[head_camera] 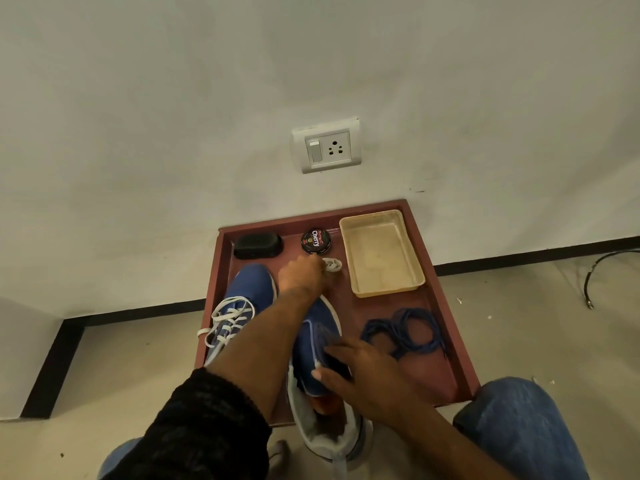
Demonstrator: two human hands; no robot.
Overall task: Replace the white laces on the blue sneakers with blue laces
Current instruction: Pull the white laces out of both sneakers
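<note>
Two blue sneakers lie on a red-brown tray (450,327). The left sneaker (242,299) still carries its white laces. The right sneaker (320,344) has bare eyelets, and my right hand (360,372) rests on its tongue with the thumb against the side. My left hand (299,277) reaches across to the tray's far part and pinches a bunched white lace (332,265) lying near the polish tin. A coil of blue laces (401,332) lies on the tray to the right of the right sneaker.
A black brush (258,245) and a round polish tin (316,241) sit at the tray's far edge. A beige plastic tray (381,252) stands at the far right. Behind is a wall with a socket (327,147). My knees frame the bottom; a black cable (602,271) lies on the floor.
</note>
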